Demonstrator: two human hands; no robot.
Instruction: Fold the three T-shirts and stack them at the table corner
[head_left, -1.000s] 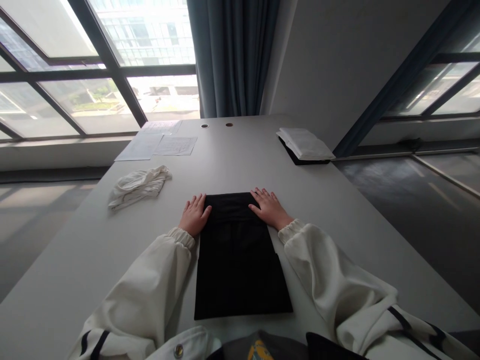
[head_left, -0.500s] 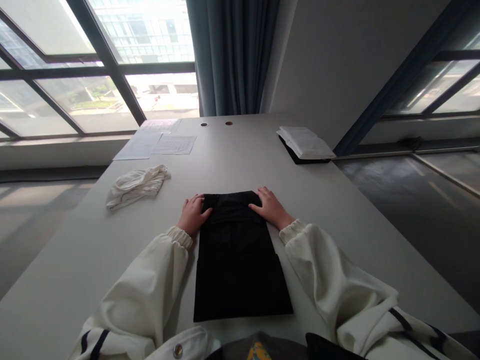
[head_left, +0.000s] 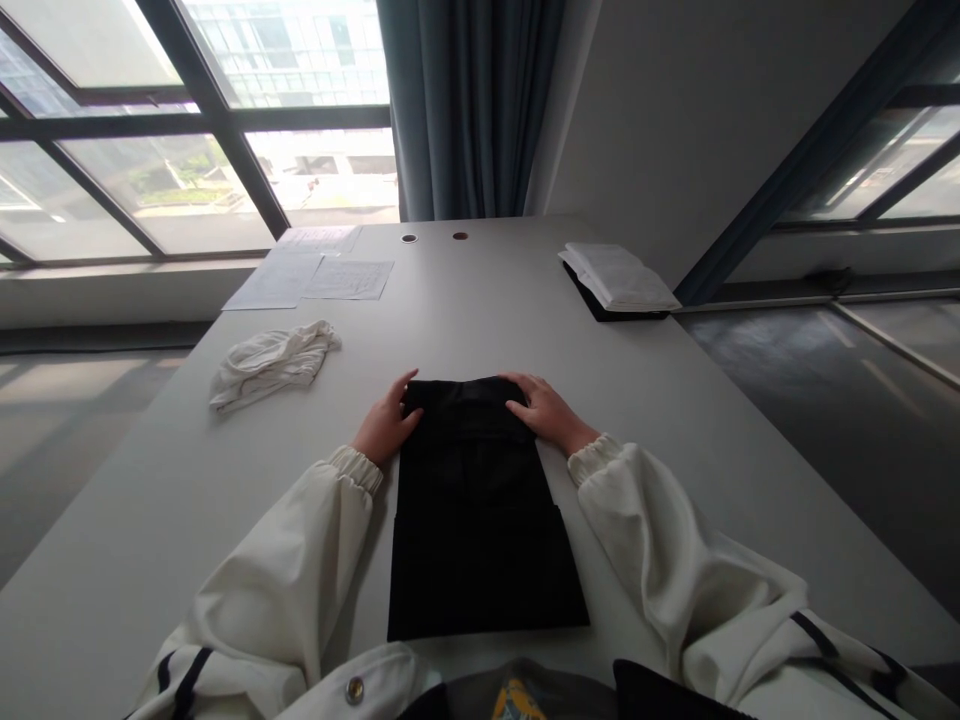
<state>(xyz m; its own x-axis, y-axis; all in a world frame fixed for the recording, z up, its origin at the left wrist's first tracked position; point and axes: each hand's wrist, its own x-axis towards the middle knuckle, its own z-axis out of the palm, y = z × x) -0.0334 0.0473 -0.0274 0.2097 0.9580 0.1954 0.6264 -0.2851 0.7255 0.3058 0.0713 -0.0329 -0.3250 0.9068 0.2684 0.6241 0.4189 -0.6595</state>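
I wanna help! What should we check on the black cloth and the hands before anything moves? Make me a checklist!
1. Left hand at the black cloth's far left corner: ok, thumb on top.
2. Right hand at the far right corner: ok, thumb on top there too.
3. Good grip underneath: cannot tell, the cloth's underside is hidden.
4. Side edges straight: not ok, the near part sticks out a little on both sides.
5. White crumpled cloth out of the way: ok, it lies apart, to the left.
6. Papers clear of the hands: ok, they are at the table's far left.
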